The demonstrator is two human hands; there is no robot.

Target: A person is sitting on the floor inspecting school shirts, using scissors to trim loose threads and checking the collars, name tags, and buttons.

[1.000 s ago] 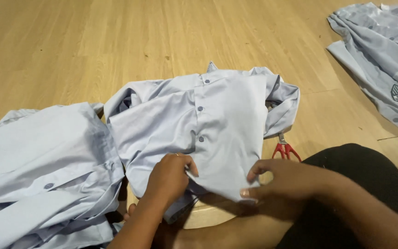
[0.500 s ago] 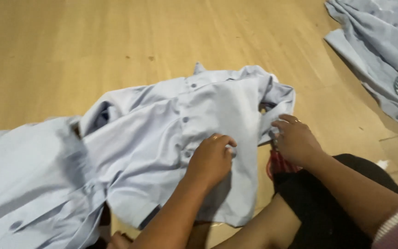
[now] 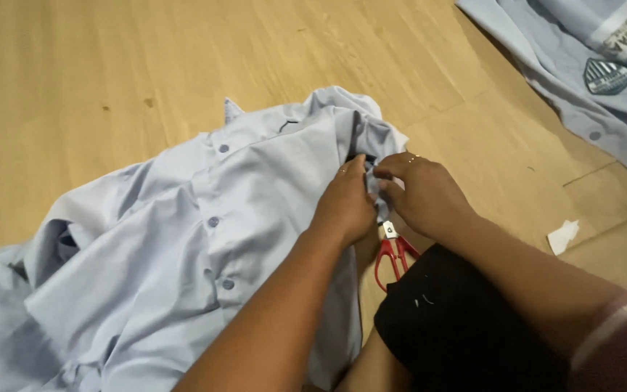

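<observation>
Your left hand (image 3: 346, 203) and right hand (image 3: 422, 192) both hold a narrow pinch grip on the right edge of the pale blue shirt (image 3: 205, 239), spread on the floor (image 3: 110, 72). Step in hand: working that edge. Red scissors (image 3: 393, 254) lie at 6 o'clock; any cut calls for freeing one hand.
</observation>
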